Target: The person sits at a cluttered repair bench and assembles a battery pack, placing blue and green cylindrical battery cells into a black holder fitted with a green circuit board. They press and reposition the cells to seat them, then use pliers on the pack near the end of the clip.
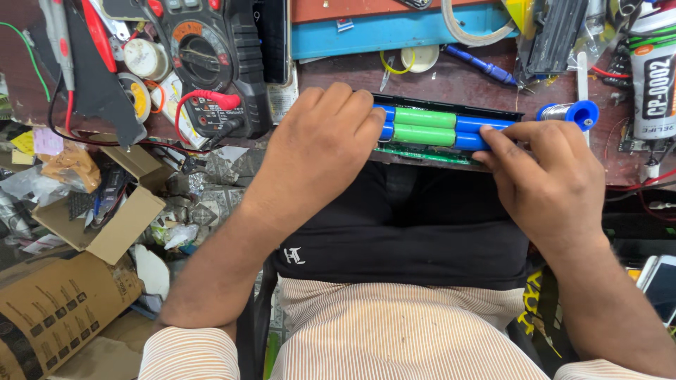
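A pack of blue and green cylindrical battery cells (426, 127) lies in a long black case (451, 107) at the near edge of the dark red workbench, with a green circuit board (422, 153) under it. My left hand (320, 144) covers and grips the pack's left end. My right hand (546, 179) holds its right end, the thumb and forefinger pressed on a blue cell.
A black multimeter (211, 60) with red and black leads sits at the back left. A blue solder spool (570, 112) lies right of the pack, a white glue tube (651, 77) beyond it. An open cardboard box (105, 211) and litter lie on the floor at left.
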